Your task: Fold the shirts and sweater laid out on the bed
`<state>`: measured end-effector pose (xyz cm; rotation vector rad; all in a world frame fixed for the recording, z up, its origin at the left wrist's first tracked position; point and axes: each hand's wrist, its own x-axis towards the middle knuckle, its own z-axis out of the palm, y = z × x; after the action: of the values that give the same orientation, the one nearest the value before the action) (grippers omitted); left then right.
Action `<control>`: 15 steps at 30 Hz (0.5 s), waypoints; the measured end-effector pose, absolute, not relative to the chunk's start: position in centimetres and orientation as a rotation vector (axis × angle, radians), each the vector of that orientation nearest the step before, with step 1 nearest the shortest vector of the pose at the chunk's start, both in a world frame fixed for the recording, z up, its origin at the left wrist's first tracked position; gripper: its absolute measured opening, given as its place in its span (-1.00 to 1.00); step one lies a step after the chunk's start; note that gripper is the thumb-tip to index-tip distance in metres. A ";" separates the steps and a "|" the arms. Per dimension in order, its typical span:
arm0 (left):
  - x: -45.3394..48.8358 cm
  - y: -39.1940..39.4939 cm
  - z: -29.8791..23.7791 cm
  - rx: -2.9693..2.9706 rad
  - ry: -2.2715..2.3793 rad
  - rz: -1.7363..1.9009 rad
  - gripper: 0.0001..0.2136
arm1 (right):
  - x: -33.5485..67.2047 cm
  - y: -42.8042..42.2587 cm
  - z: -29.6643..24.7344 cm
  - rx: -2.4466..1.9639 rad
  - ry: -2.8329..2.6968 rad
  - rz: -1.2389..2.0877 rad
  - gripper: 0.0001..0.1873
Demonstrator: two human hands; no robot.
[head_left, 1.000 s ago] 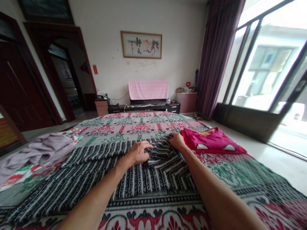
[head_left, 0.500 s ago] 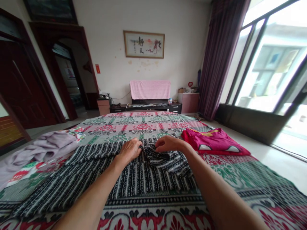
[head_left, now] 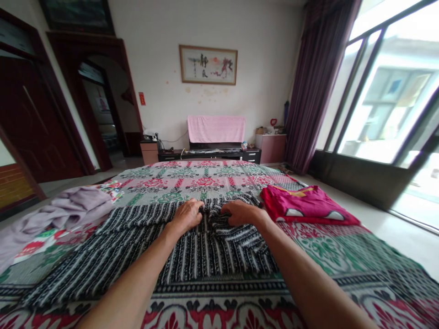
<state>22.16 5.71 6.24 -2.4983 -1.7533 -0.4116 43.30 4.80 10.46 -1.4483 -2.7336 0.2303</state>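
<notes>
Striped knit garment (head_left: 202,256), black and white, lies flat under both hands on the patterned bed cover (head_left: 206,183), with most of its spread on the near side of the fingers and out to the left of them. Its long axis runs crosswise before the person and slants: the longer end points away from the left hand (head_left: 187,215), leftward and back toward the body, while the shorter end stops below the right hand (head_left: 242,214), by the right forearm. Between the forearms the stripes run roughly toward the person; below the right hand they bend to a diagonal. A folded strip along the far edge reaches leftward from the left hand. That hand is curled, thumb and fingers pinching the knit near this edge. The right hand, facing it, points its fingers leftward and grips a bunched fold, the fingertips partly sunk in the fabric; a narrow stretch of knit separates the hands. Just beyond the right wrist, to its right, sits a folded magenta garment (head_left: 308,203). Well to the left of the left hand, a lavender cloth (head_left: 78,203) lies in a crumpled heap.
</notes>
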 end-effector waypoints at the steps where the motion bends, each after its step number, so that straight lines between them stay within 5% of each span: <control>1: 22.1 5.7 6.4 -2.500 -1.747 -0.399 -0.61 | 43.5 5.1 10.2 -1.439 -2.716 0.221 -0.57; 6: 22.2 5.0 8.5 -2.330 -1.856 -0.513 -0.67 | 44.6 6.5 9.3 -1.426 -2.560 0.271 -0.61; 10: 22.7 4.5 10.0 -2.751 -1.804 -0.365 -0.78 | 44.8 7.2 9.4 -1.521 -2.388 0.234 -0.64; 15: 23.1 4.4 9.7 -3.183 -1.620 -0.231 -0.65 | 44.4 7.2 10.2 -1.648 -2.127 0.151 -0.64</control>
<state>23.13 4.41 9.72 -3.1826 -1.6198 -0.2311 44.43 7.24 10.20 -1.6484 -2.1272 0.1512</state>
